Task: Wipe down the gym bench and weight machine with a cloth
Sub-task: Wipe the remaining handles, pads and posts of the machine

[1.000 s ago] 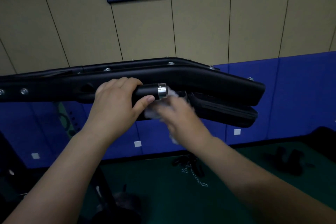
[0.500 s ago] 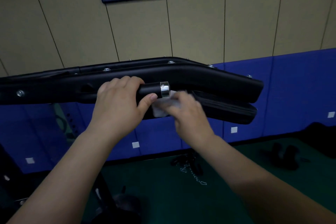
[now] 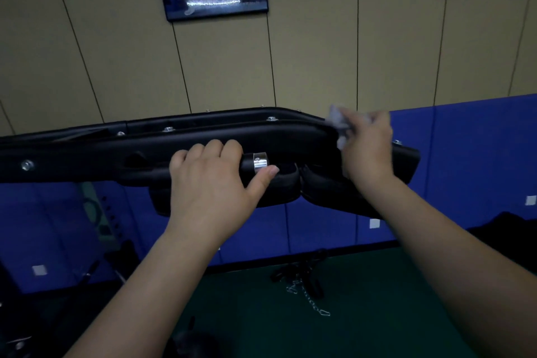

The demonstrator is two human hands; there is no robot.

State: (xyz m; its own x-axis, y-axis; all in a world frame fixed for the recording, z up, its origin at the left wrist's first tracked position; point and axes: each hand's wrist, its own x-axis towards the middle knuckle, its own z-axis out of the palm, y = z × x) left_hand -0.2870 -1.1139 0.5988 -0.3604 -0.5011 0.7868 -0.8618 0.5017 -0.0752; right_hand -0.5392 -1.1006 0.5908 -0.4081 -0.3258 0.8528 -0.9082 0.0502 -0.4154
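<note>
Here the black bar (image 3: pixel 203 136) runs nearly level from left to right in front of the person, dipping at its right end. The left hand (image 3: pixel 212 180) is curled round the handle (image 3: pixel 250 164) near the middle. The right hand (image 3: pixel 367 148) pinches the cloth (image 3: pixel 338 122) against the bar's upper right bend, so it is nearer the unwiped right tip, I judge
</note>
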